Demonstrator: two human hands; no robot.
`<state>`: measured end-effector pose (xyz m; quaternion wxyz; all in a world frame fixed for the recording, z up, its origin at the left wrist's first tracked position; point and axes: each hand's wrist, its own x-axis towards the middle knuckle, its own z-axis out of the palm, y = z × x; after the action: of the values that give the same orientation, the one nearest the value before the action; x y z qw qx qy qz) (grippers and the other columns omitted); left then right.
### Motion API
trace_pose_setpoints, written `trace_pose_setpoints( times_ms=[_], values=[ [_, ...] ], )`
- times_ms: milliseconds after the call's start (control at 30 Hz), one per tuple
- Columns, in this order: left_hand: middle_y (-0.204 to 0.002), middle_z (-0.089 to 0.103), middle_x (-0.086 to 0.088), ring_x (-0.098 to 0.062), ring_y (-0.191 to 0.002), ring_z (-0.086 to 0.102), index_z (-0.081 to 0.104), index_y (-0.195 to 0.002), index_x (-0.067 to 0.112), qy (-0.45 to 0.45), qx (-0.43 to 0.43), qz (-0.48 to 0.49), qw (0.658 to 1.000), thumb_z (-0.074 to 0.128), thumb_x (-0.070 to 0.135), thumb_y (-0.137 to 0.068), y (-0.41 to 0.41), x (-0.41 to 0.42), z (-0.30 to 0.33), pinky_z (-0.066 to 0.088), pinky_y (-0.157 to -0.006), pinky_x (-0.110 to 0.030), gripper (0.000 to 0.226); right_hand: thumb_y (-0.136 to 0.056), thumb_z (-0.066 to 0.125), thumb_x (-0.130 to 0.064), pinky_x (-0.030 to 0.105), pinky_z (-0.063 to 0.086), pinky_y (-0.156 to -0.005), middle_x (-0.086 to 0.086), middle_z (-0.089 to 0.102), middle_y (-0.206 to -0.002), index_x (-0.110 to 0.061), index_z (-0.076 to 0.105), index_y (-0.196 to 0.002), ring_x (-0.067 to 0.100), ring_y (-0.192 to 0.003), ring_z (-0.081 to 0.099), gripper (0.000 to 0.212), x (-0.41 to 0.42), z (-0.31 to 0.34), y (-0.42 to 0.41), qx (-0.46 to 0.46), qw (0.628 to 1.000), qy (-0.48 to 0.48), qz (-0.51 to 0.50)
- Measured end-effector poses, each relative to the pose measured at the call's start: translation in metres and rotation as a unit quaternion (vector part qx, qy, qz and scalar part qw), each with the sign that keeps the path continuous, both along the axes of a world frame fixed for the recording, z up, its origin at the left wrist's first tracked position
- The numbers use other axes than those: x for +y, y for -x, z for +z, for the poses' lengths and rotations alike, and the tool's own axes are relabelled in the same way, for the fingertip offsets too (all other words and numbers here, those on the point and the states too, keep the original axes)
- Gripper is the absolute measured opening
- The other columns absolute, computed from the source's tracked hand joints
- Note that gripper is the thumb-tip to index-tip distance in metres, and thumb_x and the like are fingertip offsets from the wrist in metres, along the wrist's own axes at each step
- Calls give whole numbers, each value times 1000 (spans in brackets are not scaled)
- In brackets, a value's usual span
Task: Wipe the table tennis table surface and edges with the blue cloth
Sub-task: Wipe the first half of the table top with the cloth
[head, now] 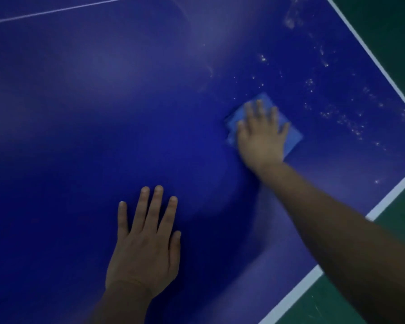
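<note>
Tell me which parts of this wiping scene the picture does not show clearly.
- Head view: most of the blue cloth lies hidden under the right hand.
- That hand's fingers are motion-blurred.
- The table is cut off by the frame; its side edges are not visible.

- Green floor (381, 298) along right side and lower right corner, beyond the blue surface's white border.
- Same green at upper right corner, darker there.
- Faint pale scuffs on floor near bottom right.
- Dim light overall; soft pale glare patches across upper left and centre of view.
- Slight blur throughout.
- Walls, windows, other furniture: out of frame.
</note>
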<state>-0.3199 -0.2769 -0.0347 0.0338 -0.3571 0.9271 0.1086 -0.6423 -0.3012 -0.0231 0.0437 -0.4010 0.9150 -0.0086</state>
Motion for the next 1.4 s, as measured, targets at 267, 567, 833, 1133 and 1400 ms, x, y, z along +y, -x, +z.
trace_pose_setpoints(
  times_ms=[267,567,833,1133,1400],
  values=[
    [-165,25,-14,-34,-154,19,34,-154,13,2,-2,-5,1000,30,43,-99,-1,0,1,14,-116,-65,62,-100,23,-51,67,18,-115,1,25,-165,-29,31,-156,32,-151,22,61,29,-7,26,23,991,6,130],
    [-165,25,-13,-33,-154,18,35,-153,14,0,-5,-2,1000,30,43,-100,0,0,1,13,-116,-64,61,-103,17,-51,65,8,-119,-2,18,-167,-29,23,-159,30,-154,13,60,15,-5,-43,-11,985,8,174],
    [-165,23,-14,-32,-154,18,32,-155,12,-4,4,29,1000,18,44,-104,1,2,4,11,-119,-61,61,-97,13,-55,66,18,-116,3,22,-166,-25,26,-158,33,-152,17,70,32,-3,66,5,999,-29,44],
    [-163,24,-21,-37,-152,20,40,-152,6,2,-23,98,995,37,45,-94,5,4,7,13,-118,-63,70,-100,22,-53,64,5,-118,-3,28,-164,-33,37,-154,30,-153,19,59,-75,-11,-118,-41,885,31,463],
    [-166,16,-20,-36,-154,14,31,-156,8,18,-20,86,996,36,47,-96,3,4,5,11,-118,-63,71,-104,15,-52,64,8,-119,-4,5,-169,-32,12,-161,28,-155,3,60,-105,4,121,-26,999,-18,33]
  ],
)
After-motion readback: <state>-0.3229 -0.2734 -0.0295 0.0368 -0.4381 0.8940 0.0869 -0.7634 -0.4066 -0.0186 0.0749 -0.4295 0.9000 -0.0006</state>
